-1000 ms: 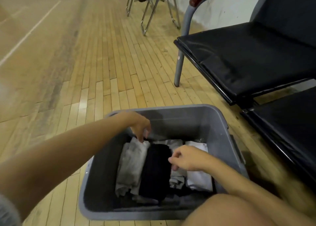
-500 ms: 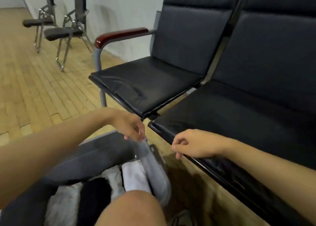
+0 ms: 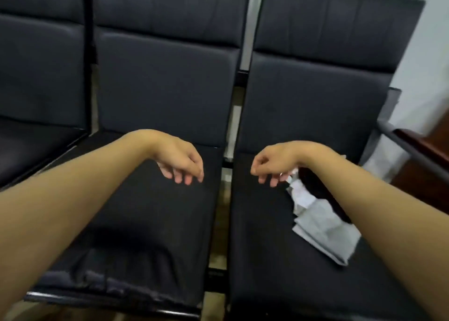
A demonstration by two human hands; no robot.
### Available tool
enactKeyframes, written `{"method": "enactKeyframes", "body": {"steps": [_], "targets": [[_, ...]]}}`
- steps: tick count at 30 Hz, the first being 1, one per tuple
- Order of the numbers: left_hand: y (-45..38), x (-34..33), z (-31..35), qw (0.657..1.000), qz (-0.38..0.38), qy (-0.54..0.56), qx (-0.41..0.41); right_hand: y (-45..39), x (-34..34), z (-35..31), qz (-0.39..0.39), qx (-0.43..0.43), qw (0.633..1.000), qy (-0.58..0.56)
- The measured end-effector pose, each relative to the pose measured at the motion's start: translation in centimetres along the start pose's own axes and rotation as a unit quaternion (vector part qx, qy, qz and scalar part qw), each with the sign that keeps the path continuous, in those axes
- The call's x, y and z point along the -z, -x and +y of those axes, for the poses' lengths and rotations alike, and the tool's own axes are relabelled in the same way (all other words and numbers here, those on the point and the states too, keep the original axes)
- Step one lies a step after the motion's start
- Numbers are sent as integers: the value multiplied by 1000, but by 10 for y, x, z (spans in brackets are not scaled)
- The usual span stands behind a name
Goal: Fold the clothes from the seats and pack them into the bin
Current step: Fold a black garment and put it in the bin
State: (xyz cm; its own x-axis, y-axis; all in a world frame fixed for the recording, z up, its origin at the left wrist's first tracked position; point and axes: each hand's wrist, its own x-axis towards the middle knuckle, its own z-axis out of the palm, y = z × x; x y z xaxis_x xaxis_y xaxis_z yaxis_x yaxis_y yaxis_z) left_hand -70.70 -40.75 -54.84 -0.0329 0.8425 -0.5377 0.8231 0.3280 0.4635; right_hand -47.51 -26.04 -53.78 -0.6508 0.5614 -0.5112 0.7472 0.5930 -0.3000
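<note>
Both hands, left hand (image 3: 181,161) and right hand (image 3: 279,161), hang loosely curled and empty above the seats (image 3: 155,211), seemingly untouching.

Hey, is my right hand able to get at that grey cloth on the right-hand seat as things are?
Probably yes. The right hand hangs loosely open and empty just above the near end of the grey cloth on the seat, with nothing between them. Your own forearm hides part of the pile.

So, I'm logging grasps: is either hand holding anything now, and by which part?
Nothing is held. The left hand and right hand hang loosely curled above the seats; the grey garment lies ungripped.
</note>
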Motion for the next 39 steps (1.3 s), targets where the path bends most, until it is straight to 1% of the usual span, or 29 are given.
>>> {"method": "enactKeyframes", "body": {"steps": [2, 4, 5, 6, 7, 10, 13, 14, 16, 18, 19, 21, 22, 24, 25, 27, 30, 32, 33, 35, 37, 39], "targets": [[-27, -4, 15, 999, -22, 42, 0, -4, 24, 46, 46, -59, 993, -95], [-50, -15, 19, 993, -37, 109, -14, -6, 32, 85, 133, -75, 968, -199], [-62, -21, 18, 990, -45, 134, -23, -8, 32, 103, 176, -80, 956, -220], [-72, -25, 17, 987, -51, 147, -27, -11, 30, 119, 206, -90, 950, -216], [-81, -29, 14, 987, -52, 152, -26, -14, 26, 131, 215, -104, 949, -206], [-97, -26, 9, 983, -27, 181, -29, -20, 20, 159, 179, -153, 965, -119], [-100, -12, 14, 973, 3, 224, -59, -19, 22, 166, 192, -204, 959, -46], [-99, -8, 17, 970, 15, 233, -68, -19, 25, 166, 198, -237, 950, -45], [-97, 2, 22, 963, 35, 253, -85, -23, 30, 171, 200, -289, 932, -92], [-94, 9, 26, 954, 51, 276, -102, -27, 28, 176, 174, -313, 927, -107], [-93, 11, 28, 951, 57, 282, -109, -29, 28, 178, 157, -315, 931, -99], [-88, 14, 29, 949, 66, 286, -115, -27, 34, 173, 165, -300, 933, -111], [-86, 14, 30, 948, 71, 287, -117, -21, 42, 166, 189, -283, 930, -139], [-80, 17, 32, 947, 84, 284, -126, -7, 69, 143, 261, -233, 912, -214], [-76, 18, 33, 946, 91, 282, -134, 1, 82, 127, 297, -197, 901, -247], [-62, 21, 37, 940, 110, 279, -161, 18, 104, 85, 343, -111, 884, -297], [-31, 31, 48, 931, 131, 264, -216, 27, 116, 24, 353, 20, 866, -354], [-11, 39, 58, 924, 150, 255, -242, 28, 112, -13, 351, 78, 873, -329], [-3, 44, 61, 924, 171, 242, -243, 27, 109, -29, 353, 94, 879, -305], [9, 52, 61, 926, 232, 185, -235, 22, 103, -54, 370, 116, 883, -265], [18, 60, 54, 923, 280, 136, -226, 15, 99, -70, 377, 136, 882, -249], [25, 67, 42, 913, 323, 134, -212, 7, 100, -84, 379, 155, 884, -228]]}}
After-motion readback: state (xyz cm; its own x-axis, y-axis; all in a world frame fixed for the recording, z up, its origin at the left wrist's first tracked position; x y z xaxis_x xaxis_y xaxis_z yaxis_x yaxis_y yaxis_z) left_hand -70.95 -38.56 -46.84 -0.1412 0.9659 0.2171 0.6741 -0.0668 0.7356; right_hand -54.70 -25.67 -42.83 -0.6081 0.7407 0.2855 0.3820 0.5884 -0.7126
